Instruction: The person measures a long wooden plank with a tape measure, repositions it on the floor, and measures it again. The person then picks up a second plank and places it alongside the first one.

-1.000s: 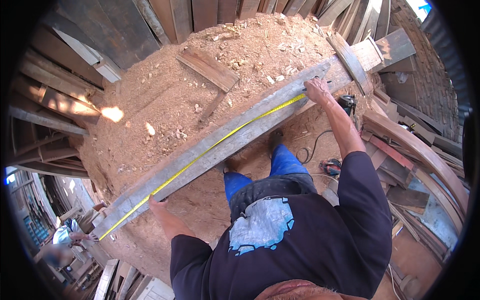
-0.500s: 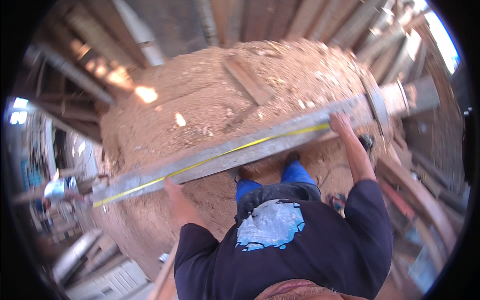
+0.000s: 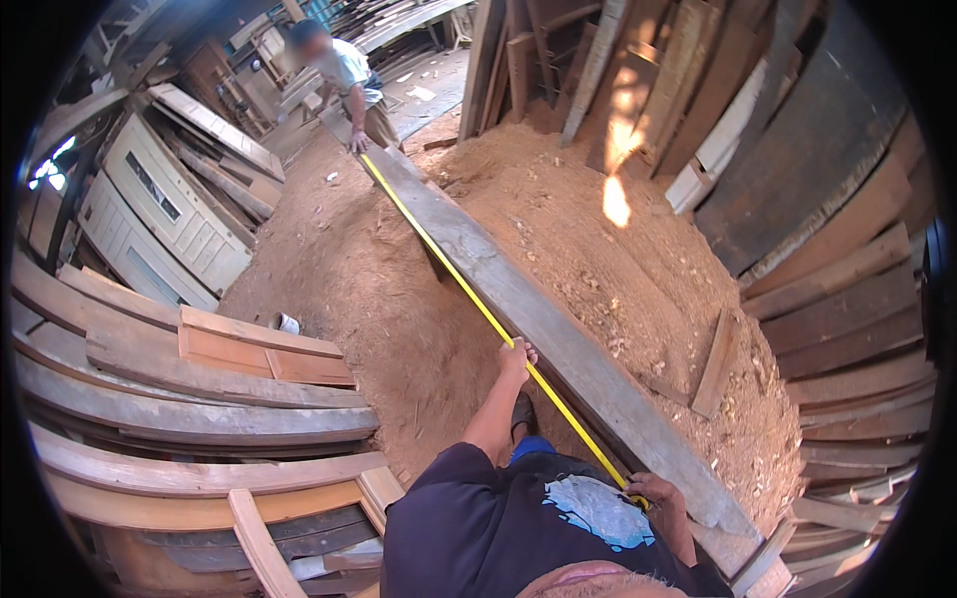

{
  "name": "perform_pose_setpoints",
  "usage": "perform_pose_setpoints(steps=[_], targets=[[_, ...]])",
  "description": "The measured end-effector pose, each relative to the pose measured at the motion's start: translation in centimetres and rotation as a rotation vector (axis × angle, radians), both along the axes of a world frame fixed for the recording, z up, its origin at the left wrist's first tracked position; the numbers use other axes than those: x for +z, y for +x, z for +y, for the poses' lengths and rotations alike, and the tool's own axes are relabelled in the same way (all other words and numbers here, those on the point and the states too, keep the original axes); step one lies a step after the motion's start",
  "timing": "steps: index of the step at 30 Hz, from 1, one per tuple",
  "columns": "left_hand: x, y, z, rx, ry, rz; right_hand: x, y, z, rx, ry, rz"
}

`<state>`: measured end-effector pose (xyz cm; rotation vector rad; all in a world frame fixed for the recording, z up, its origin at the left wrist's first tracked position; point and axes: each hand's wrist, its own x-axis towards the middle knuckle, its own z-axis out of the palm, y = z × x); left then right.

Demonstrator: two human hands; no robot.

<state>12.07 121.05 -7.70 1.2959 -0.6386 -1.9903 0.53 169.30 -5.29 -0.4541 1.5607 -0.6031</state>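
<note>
A long grey weathered plank (image 3: 543, 304) runs slantwise from the far left to the near right. Stretched along its near edge is the yellow blade of a tape measure (image 3: 449, 261). Partway along the blade, my left hand (image 3: 516, 359) is closed round it. My right hand (image 3: 658, 493) grips the tape at its near end, close to my shirt and beside the plank; the case is mostly hidden there. At the plank's far end a co-worker bends over, with a hand (image 3: 359, 142) at the other end of the blade.
Sawdust and wood chips cover the ground (image 3: 618, 269), where a short board (image 3: 716, 364) lies. Stacked timber (image 3: 229, 399) stands to my left, with white panelled doors (image 3: 179, 204) behind it. Dark boards (image 3: 847, 349) lean at the right. A small white container (image 3: 287, 324) sits by the timber.
My view has swung left, bringing the co-worker at the far end into clear sight. The tape, earlier across the plank's top face, now runs along its near edge. Both hands remain at the tape.
</note>
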Motion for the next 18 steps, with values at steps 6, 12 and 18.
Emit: perform_pose_setpoints(steps=[6,12,18], targets=[[3.0,3.0,-10.5,0.055,-0.041,0.170,2.7,0.0,-12.0,-0.160,-0.038,-0.305],[4.3,2.7,-14.4,-0.040,0.069,0.375,7.6,0.8,-25.7,-0.046,-0.109,-0.170],[3.7,0.8,-5.0,-0.759,-0.138,0.054,6.6,0.7,-31.3,-0.192,-0.145,-0.087]])
